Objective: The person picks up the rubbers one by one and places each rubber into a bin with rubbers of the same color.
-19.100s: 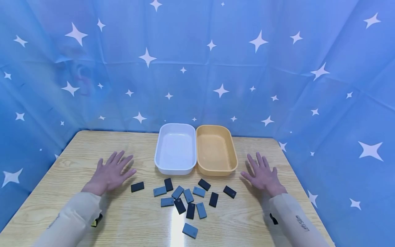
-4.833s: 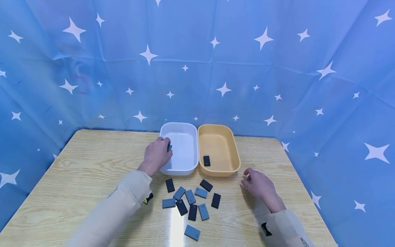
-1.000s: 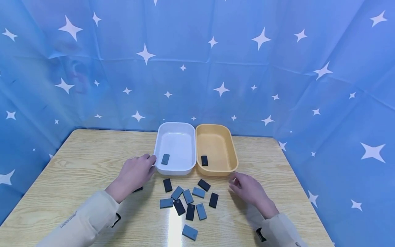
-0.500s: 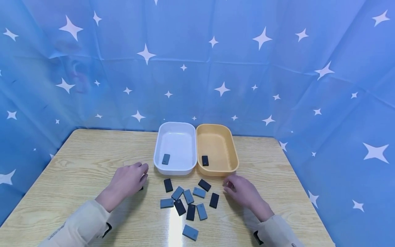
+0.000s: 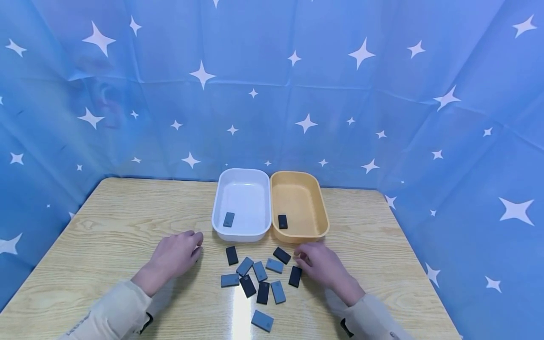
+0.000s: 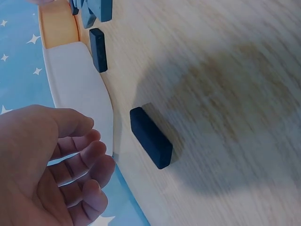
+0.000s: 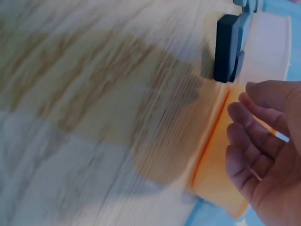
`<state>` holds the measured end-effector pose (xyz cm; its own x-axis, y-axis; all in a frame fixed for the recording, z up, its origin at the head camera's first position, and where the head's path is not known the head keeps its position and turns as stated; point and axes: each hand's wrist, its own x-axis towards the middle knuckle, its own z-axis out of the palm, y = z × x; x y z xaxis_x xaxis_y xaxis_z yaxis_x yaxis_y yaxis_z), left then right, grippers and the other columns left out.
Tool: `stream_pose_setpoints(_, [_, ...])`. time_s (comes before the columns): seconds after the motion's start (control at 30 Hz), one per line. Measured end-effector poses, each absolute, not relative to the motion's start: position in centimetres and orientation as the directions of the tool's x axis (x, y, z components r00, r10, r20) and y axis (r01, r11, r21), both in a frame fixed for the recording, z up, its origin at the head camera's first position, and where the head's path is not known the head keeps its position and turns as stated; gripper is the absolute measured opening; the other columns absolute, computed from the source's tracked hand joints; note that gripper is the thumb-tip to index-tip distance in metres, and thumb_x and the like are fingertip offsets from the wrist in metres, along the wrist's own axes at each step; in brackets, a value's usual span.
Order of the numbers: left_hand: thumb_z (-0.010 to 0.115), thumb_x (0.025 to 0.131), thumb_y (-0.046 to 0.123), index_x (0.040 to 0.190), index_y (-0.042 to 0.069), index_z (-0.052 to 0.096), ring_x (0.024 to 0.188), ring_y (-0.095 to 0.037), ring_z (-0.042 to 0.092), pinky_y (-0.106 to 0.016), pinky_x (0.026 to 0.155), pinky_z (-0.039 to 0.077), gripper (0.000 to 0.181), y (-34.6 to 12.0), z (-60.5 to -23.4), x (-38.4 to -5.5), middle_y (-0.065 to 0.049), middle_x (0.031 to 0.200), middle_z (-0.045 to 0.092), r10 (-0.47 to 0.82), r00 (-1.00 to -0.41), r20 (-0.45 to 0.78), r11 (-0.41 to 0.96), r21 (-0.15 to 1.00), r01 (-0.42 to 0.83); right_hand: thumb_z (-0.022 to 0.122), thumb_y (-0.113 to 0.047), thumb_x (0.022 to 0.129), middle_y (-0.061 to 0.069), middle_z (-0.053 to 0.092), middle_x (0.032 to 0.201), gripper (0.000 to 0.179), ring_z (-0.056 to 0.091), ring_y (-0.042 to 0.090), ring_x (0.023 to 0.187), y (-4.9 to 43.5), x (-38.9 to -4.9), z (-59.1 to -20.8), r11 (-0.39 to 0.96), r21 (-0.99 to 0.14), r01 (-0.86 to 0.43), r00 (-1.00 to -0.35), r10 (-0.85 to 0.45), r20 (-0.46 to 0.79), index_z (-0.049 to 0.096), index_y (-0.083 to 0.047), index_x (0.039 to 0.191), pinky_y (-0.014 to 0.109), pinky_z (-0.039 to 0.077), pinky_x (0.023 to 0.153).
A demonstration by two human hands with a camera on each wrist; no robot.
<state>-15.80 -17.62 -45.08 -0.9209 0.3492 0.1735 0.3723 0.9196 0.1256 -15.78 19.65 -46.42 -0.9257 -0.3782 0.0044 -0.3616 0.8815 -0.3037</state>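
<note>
Loosely curled and holding nothing, my left hand [image 5: 176, 255] hovers over the table left of the white tub [image 5: 216, 215]. Beside its fingers in the left wrist view lies a small black rectangular block [image 6: 150, 137], apart from them and mostly hidden in the head view. My right hand [image 5: 320, 264], bent fingers holding nothing, is just right of a black block [image 5: 295, 276] and another black block [image 5: 282, 255]. A blue-grey block [image 5: 228, 219] lies in the white tub. Inside the orange tub [image 5: 324, 215] is a black block [image 5: 282, 221].
Several more black and blue-grey blocks lie scattered mid-table, including a black block [image 5: 231, 255] and a blue-grey block [image 5: 262, 320] nearest the front. Both tubs stand side by side at the table's back, before a blue star-patterned curtain [image 5: 272, 118].
Since the earliest frame, one blue-grey block went into the white tub and one black into the orange. Over the last second, my left hand drew back from the white tub; my right moved left.
</note>
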Motion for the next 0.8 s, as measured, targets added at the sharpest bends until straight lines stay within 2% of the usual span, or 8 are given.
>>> stream_pose_setpoints(0.13, [0.066, 0.086, 0.014, 0.081, 0.016, 0.06, 0.054, -0.011, 0.046, -0.028, 0.047, 0.037, 0.007, -17.5, -45.4, -15.8, 0.003, 0.07, 0.057, 0.354, -0.921, 0.162, 0.916, 0.138, 0.377, 0.073, -0.02, 0.086, -0.008, 0.067, 0.092, 0.012, 0.062, 0.007, 0.083, 19.1, -15.9, -46.5, 0.875, -0.279, -0.396, -0.912, -0.41, 0.006, 0.069, -0.02, 0.097, 0.029, 0.052, 0.073])
stream_pose_setpoints(0.5, [0.066, 0.086, 0.016, 0.078, 0.017, 0.057, 0.053, -0.011, 0.044, -0.027, 0.047, 0.035, 0.012, -16.9, -45.7, -15.8, 0.004, 0.068, 0.052, 0.353, -0.923, 0.15, 0.913, 0.161, 0.375, 0.074, -0.021, 0.085, -0.007, 0.063, 0.088, 0.02, 0.054, 0.007, 0.074, 17.4, -16.2, -46.4, 0.869, -0.156, -0.469, -0.883, -0.465, 0.065, 0.07, -0.02, 0.104, 0.027, 0.047, 0.065])
stream_pose_setpoints(0.8, [0.064, 0.088, 0.017, 0.076, 0.019, 0.056, 0.054, -0.01, 0.042, -0.026, 0.047, 0.033, 0.014, -16.7, -46.1, -15.8, 0.006, 0.066, 0.049, 0.334, -0.937, 0.104, 0.919, 0.184, 0.349, 0.073, -0.017, 0.085, -0.002, 0.067, 0.096, 0.025, 0.063, 0.014, 0.083, 16.3, -16.5, -47.1, 0.848, -0.077, -0.524, -0.85, -0.516, 0.103, 0.069, -0.021, 0.11, 0.032, 0.053, 0.071])
